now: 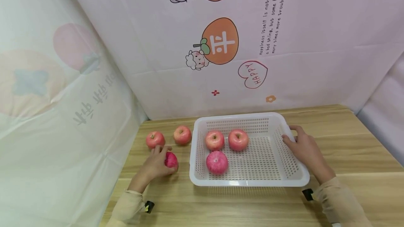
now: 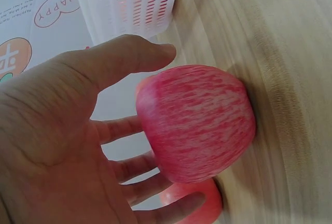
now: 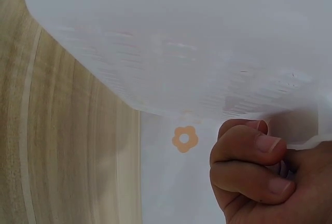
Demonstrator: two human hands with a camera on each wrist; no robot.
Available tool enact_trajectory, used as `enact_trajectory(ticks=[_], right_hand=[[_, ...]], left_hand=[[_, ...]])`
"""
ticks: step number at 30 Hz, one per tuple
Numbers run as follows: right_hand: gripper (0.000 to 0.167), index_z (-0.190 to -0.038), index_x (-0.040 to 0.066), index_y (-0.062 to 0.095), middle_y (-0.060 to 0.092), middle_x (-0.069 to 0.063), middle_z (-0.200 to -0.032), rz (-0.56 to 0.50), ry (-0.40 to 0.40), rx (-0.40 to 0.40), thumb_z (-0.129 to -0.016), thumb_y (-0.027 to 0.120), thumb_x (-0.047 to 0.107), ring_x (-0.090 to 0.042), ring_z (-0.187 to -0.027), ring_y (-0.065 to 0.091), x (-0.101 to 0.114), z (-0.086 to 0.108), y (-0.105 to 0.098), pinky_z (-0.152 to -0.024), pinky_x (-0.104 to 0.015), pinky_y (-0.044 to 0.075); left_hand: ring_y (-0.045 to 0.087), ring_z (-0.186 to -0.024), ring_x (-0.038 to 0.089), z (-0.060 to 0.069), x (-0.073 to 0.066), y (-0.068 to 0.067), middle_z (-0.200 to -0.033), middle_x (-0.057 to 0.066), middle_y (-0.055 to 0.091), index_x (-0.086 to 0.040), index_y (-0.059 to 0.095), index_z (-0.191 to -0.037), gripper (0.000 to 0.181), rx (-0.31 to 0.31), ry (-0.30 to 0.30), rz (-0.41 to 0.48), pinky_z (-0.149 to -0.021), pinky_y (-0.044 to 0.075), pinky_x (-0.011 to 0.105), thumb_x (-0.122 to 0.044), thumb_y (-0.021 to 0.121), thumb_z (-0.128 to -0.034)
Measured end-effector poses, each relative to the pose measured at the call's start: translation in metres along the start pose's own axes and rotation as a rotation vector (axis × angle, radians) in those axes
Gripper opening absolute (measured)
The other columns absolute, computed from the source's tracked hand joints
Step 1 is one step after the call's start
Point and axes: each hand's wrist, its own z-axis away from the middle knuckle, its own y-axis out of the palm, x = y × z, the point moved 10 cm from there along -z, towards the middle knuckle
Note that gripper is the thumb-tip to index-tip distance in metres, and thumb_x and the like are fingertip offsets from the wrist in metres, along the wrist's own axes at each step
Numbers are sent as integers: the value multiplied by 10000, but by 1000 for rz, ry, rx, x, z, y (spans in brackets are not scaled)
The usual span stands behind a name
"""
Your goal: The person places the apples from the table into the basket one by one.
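My left hand (image 1: 157, 163) is round a deep pink apple (image 1: 171, 160) on the table, left of the basket. In the left wrist view, the thumb lies along one side of this streaked apple (image 2: 199, 123) and the fingers reach behind it, partly hidden. My right hand (image 1: 304, 146) grips the right rim of a white perforated plastic basket (image 1: 249, 183), its thumb over the inner side. In the right wrist view, its fingers (image 3: 249, 154) curl by the basket's outside. Inside the basket are two red apples (image 1: 238, 140) and a pinker apple (image 1: 217, 162).
Two more red apples, one by the left fingers (image 1: 155, 139) and one near the basket's left corner (image 1: 182, 135), sit on the wood-grain table (image 1: 176, 202). A printed white cloth (image 1: 170, 76) hangs behind the table, with another sheet (image 1: 63, 150) along its left side.
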Motion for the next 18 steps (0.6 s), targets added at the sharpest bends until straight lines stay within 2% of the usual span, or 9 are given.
enact_trajectory(ticks=[9, 18], right_hand=[[721, -1601, -92, 255, 656, -435, -1188, -15, -6, 4, -1108, 534, 354, -231, -682, 752, -1, 0, 1, -534, -362, 616], [718, -1605, -83, 254, 655, -436, -1194, -19, 3, -2, -1109, 537, 351, -244, -695, 758, -2, 0, 1, -536, -366, 618]], left_hand=[[490, -1287, 403, 1, 3, 5, -1417, 232, 472, -67, 587, -1392, 734, 17, -16, 50, -960, 569, 606, -227, 903, -749], [492, -1287, 404, -1, 4, 7, -1386, 212, 481, -64, 592, -1379, 723, 13, -4, 60, -960, 568, 602, -177, 911, -740]])
